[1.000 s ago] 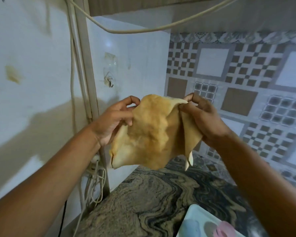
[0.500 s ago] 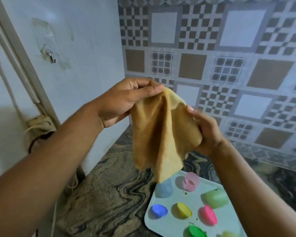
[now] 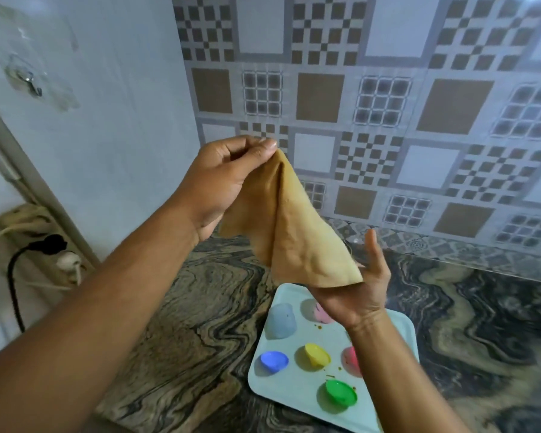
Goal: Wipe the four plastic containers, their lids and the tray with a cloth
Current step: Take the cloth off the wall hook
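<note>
Head view: left hand (image 3: 224, 179) grip pinches cloth (image 3: 297, 232); right hand (image 3: 353, 292) spread, hiding tray (image 3: 294, 389).

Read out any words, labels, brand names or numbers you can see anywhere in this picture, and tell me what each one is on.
None: no readable text shows anywhere.
The cloth, the tray and the coloured lids, such as the green lid and blue lid, look plain.
The wall tiles carry only patterns, no letters.
The socket and plug are too blurred to show any marking.
</note>
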Available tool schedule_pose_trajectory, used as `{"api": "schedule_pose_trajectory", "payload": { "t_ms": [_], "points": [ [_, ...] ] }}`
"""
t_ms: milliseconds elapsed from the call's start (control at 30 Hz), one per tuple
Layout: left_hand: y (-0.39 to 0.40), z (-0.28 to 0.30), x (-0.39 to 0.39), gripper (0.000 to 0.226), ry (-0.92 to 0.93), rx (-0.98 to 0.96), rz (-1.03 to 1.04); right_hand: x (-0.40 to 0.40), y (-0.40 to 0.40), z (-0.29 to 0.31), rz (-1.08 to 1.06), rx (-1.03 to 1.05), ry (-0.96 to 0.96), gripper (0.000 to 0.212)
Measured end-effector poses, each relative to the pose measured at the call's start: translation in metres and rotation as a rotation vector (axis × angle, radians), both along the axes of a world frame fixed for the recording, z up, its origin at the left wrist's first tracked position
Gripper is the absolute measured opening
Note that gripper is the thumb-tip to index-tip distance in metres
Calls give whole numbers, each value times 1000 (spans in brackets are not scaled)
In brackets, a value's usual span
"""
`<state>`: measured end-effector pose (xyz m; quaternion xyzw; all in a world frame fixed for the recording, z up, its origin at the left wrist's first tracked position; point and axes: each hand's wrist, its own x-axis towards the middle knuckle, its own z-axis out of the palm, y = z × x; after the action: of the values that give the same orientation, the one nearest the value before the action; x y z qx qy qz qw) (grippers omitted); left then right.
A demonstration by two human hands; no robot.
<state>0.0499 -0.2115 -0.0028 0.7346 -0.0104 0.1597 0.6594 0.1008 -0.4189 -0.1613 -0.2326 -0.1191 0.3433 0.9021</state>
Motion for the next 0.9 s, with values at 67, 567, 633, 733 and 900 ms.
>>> {"api": "schedule_pose_trajectory", "payload": {
  "t_ms": [67, 567, 633, 733, 900],
  "points": [
    [-1, -4, 0, 21, -15, 116, 59, -5, 1, -7, -22, -151, -72, 77],
    [-3, -33, -12, 18, 99, -36, 105, -22, -6, -19, -46, -138, 41, 62],
    [-3, -41, -16, 19, 128, -46, 96, -18, -11, -19, -108, -92, 85, 32],
    [-1, -50, -23, 21, 152, -94, 101, -15, -20, -18, -104, 28, 153, 57],
    [-1, -66, -29, 23, 168, -123, 149, -28, -11, -33, 55, -289, -2, 81]
  ]
}}
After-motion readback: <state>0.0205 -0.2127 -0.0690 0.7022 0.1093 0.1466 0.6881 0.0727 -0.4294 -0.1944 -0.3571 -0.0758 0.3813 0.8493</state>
